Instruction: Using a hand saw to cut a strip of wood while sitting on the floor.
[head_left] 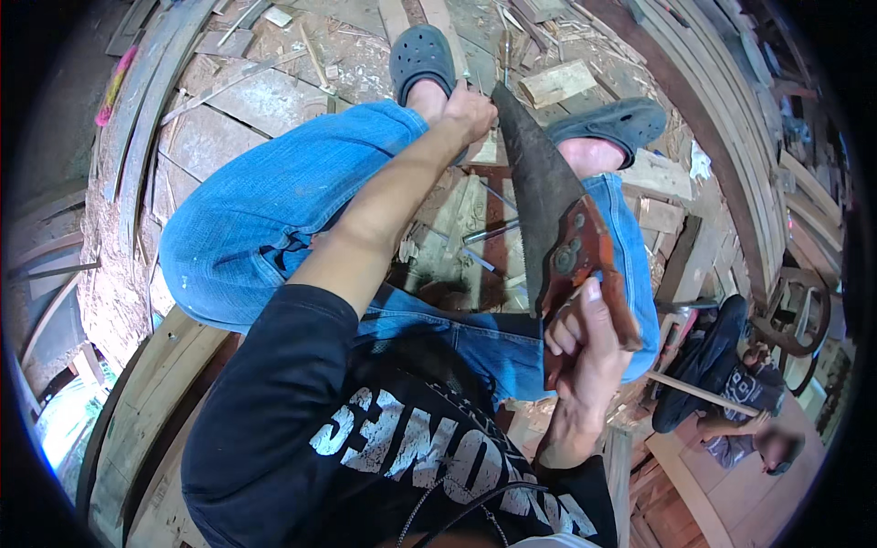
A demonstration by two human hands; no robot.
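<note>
My right hand (585, 342) is wrapped round the reddish-brown wooden handle of a handsaw (539, 164), thumb lying along the grip. The dark, broad blade slants away from me between my knees, its narrow tip beside my left hand (470, 111). That hand is closed at the near end of a pale wooden strip (446, 36), next to my left clog. The palm side of the left fingers is hidden. Under the saw lie pale boards (466, 233) and a dark metal rod-like tool (491, 232).
My feet, in dark clogs (423, 62), stand apart on a plank floor strewn with shavings and offcuts (557, 83). Long boards (722, 119) line the right side, with more timber (151, 402) at lower left. Another person (740, 402) is at the right, holding a long stick.
</note>
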